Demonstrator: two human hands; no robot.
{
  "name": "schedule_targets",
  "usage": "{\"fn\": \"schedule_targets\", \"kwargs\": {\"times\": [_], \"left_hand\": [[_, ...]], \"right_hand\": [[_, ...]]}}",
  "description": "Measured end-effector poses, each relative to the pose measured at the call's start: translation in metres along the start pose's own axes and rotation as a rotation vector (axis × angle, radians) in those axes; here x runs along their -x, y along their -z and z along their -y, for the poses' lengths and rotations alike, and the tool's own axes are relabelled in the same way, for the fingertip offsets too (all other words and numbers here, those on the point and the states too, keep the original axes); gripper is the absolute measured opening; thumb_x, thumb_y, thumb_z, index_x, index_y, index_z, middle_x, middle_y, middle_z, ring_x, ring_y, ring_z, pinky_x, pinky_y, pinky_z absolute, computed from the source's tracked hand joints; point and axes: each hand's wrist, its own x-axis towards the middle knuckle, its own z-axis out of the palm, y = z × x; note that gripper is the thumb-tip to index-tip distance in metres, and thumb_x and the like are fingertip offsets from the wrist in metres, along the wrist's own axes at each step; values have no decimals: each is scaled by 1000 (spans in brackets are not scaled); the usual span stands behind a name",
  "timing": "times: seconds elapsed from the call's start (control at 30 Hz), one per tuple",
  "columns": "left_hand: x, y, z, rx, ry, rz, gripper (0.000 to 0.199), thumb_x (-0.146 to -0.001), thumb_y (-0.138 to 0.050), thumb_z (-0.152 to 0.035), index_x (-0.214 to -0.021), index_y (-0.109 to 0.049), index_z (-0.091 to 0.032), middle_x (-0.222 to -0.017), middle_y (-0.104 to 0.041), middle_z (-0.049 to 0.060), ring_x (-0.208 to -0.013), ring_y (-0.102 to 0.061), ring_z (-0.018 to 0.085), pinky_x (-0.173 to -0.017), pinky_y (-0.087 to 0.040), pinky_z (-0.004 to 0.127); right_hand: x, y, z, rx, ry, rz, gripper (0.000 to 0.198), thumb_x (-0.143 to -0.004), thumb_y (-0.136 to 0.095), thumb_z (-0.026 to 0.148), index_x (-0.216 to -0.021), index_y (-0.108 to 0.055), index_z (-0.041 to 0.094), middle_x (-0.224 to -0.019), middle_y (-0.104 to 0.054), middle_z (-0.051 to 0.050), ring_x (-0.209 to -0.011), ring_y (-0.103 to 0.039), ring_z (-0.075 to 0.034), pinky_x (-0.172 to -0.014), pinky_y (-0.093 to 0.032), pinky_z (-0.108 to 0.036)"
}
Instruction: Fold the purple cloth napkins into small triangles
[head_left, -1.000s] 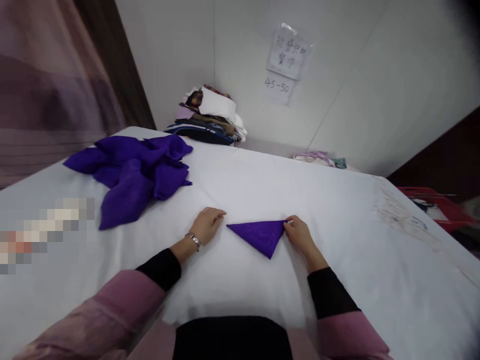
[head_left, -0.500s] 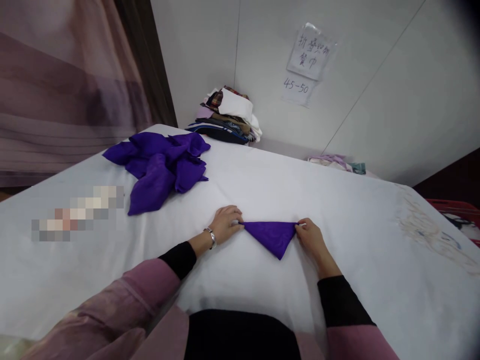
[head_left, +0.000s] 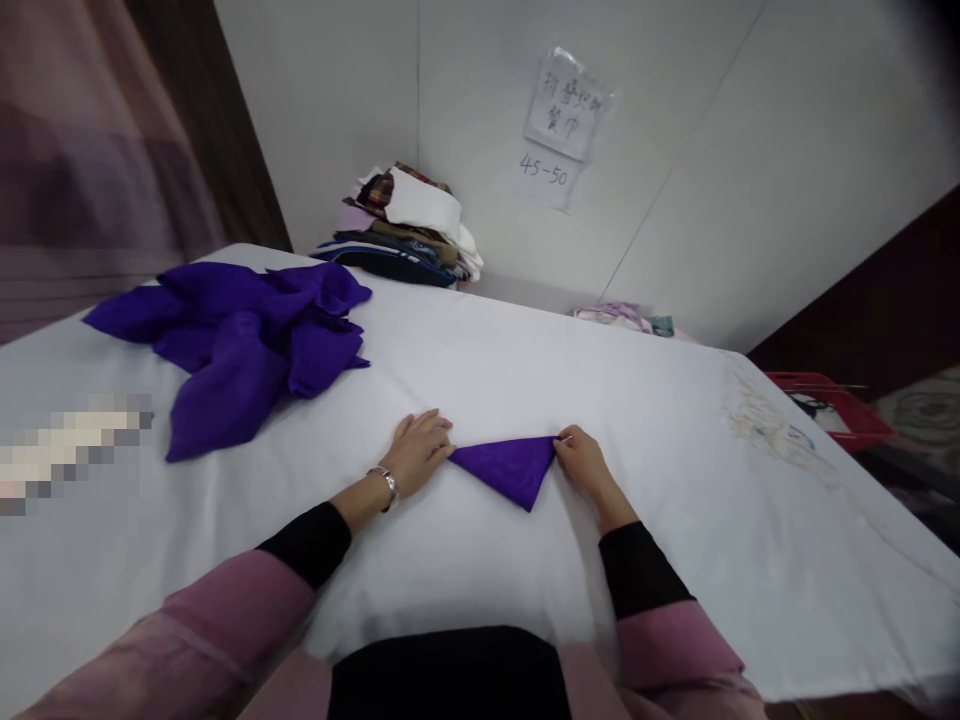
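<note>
A purple napkin (head_left: 510, 468), folded into a small triangle, lies on the white-covered table with its point towards me. My left hand (head_left: 417, 452) has thumb and forefinger closed on its left corner, while the other fingers rest against the tablecloth. At the opposite end, my right hand (head_left: 581, 460) pinches the upper right corner. Between the two hands the long edge looks straight, its right end slightly higher in the view. To the left, beyond my left hand, sits a loose heap of purple napkins (head_left: 247, 345).
The white tablecloth (head_left: 480, 350) carries a pale pattern on the right. Stacked clothes (head_left: 405, 230) and a smaller cloth pile (head_left: 615, 316) stand by the wall at the far edge. A red basket (head_left: 862, 420) is beyond the right edge; a blurred-out object (head_left: 67, 450) lies left.
The view has swung right, so everything sits further left in it. The folded napkin's long edge now slants slightly upward to the right. Both hands keep their hold on the corners.
</note>
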Motion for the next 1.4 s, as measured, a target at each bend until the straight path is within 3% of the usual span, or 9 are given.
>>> {"fn": "schedule_targets", "kwargs": {"times": [0.23, 0.4, 0.5, 0.6, 0.8, 0.93, 1.2, 1.3, 1.4], "left_hand": [[1, 13, 14, -92, -89, -57, 25, -85, -41, -32, -69, -58, -23, -115, -59, 2, -130, -30, 25, -106, -13, 52], [3, 19, 21, -100, -4, 8, 20, -81, -45, -31, -68, -58, -23, -114, -60, 2, -127, -35, 26, -104, -19, 53], [2, 19, 10, -102, 20, -50, 13, -79, -47, -27, -82, -60, -24, -118, -59, 5, -123, -41, 26, -103, -23, 52], [-1, 12, -16, -72, -91, -90, 26, -84, -42, -28, -105, -57, -24, -127, -53, 6, -124, -40, 23, -105, -24, 48], [-3, -23, -58, -151, -377, 153, 57, -86, -38, -55, -135, -36, -25, -145, -33, 6, -135, -22, 25, -109, -11, 48], [0, -40, -52, -267, -408, 218, 65, -86, -29, -61, -138, -30, -22, -146, -30, 8, -136, -19, 26, -109, -8, 48], [0, -41, -49, -316, -422, 227, 66, -87, -25, -61, -139, -30, -21, -146, -28, 8, -136, -18, 25, -109, -7, 48], [-1, -40, -49, -304, -420, 228, 65, -87, -27, -60, -138, -31, -21, -146, -29, 8, -136, -18, 26, -109, -8, 49], [0, -40, -50, -273, -426, 215, 63, -86, -32, -58, -137, -34, -21, -144, -34, 9, -135, -21, 27, -108, -8, 49]], "right_hand": [[5, -4, 11, 61, 54, 3, 9, -78, -50, 24, -76, -58, 20, -64, -60, 0, -60, -53, -13, -55, -33, -23], [11, -6, 15, 77, 79, 14, 10, -79, -48, 23, -76, -57, 20, -68, -61, 0, -62, -52, -13, -56, -32, -23], [12, -5, 15, 84, 79, 18, 11, -79, -47, 23, -75, -57, 20, -69, -61, 0, -62, -52, -13, -55, -31, -23], [12, -5, 15, 93, 74, 22, 12, -80, -46, 24, -75, -57, 20, -70, -61, -1, -61, -52, -13, -54, -30, -22], [11, -3, 18, 136, 64, 29, 14, -80, -45, 23, -77, -58, 19, -71, -62, -1, -62, -52, -12, -54, -31, -22], [11, -1, 22, 175, 48, 39, 16, -80, -44, 22, -75, -59, 19, -72, -63, -1, -65, -54, -13, -56, -32, -22], [19, 4, 33, 289, 5, -21, 22, -82, -41, 19, -93, -60, 17, -82, -66, -7, -78, -58, -21, -65, -38, -29], [31, 5, 43, 256, 117, -131, 30, -86, -37, 19, -110, -55, 16, -94, -65, -9, -88, -58, -20, -77, -41, -31], [53, -5, 63, 70, 437, -183, 33, -89, -36, 25, -117, -50, 15, -109, -61, -9, -101, -55, -17, -90, -39, -30]]}}
